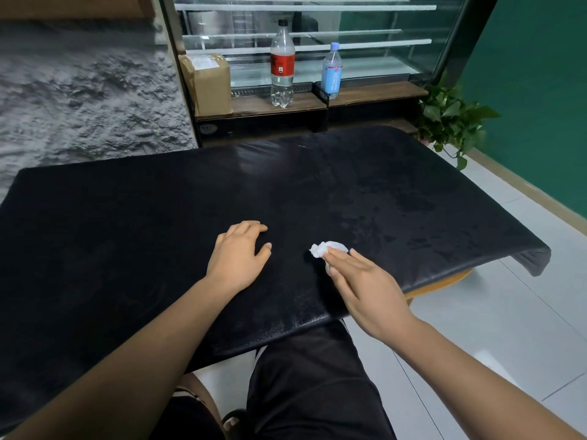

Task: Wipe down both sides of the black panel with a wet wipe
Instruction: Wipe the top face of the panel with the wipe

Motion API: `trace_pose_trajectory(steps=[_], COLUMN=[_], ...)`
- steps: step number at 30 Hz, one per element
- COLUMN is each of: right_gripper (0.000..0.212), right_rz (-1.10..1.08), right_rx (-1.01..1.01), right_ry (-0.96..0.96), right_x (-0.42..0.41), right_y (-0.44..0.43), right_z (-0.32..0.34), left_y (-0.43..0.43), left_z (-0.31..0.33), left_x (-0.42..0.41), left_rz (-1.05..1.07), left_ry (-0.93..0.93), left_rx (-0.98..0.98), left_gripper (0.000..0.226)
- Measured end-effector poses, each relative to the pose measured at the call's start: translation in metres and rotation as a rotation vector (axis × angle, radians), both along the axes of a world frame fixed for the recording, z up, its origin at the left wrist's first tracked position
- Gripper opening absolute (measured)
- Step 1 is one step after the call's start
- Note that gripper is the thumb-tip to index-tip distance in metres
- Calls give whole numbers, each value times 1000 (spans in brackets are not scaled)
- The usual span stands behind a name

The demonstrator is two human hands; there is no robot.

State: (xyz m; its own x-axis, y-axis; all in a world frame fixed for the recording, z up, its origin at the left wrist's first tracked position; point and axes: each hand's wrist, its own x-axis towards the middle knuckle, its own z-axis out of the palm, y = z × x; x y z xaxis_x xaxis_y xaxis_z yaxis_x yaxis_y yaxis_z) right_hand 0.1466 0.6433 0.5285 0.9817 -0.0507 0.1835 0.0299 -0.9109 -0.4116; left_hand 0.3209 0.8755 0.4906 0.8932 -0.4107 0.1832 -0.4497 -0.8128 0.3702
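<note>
A large black panel (158, 223) lies flat in front of me, filling the middle of the view, with wet streaks on its right half. A crumpled white wet wipe (327, 248) sits on the panel near its front edge. My right hand (365, 287) presses on the wipe with straight fingers, the wipe showing beyond the fingertips. My left hand (238, 255) rests palm down on the panel to the left of the wipe, fingers relaxed, holding nothing.
Behind the panel a wooden ledge (286, 104) carries a cardboard box (211, 84), a red-labelled bottle (282, 63) and a blue-labelled bottle (332, 71) before a glass display case. A potted plant (451, 119) stands at the right. White tiled floor (508, 312) lies to the right.
</note>
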Motion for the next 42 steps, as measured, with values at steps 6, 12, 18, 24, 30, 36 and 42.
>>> trace_pose_trajectory(steps=[6, 12, 18, 24, 30, 36, 42], right_gripper=[42, 45, 73, 87, 78, 76, 64], right_rz=[159, 152, 212, 362, 429, 446, 376], right_rx=[48, 29, -53, -148, -238, -267, -225], right_ry=[16, -18, -14, -93, -125, -170, -293], right_x=[29, 28, 5, -12, -12, -10, -14], right_y=[26, 24, 8, 8, 16, 21, 23], right_z=[-9, -13, -21, -21, -24, -24, -13], left_y=[32, 60, 69, 79, 87, 85, 88], left_z=[12, 17, 18, 14, 11, 22, 37], left_x=[-11, -28, -69, -110, -123, -127, -123], left_rz=[16, 14, -147, -289, -345, -355, -327], left_ry=[-15, 19, 40, 53, -6, -30, -83], left_rx=[-9, -20, -31, 36, 180, 184, 142], left_gripper=[45, 46, 50, 86, 93, 70, 61])
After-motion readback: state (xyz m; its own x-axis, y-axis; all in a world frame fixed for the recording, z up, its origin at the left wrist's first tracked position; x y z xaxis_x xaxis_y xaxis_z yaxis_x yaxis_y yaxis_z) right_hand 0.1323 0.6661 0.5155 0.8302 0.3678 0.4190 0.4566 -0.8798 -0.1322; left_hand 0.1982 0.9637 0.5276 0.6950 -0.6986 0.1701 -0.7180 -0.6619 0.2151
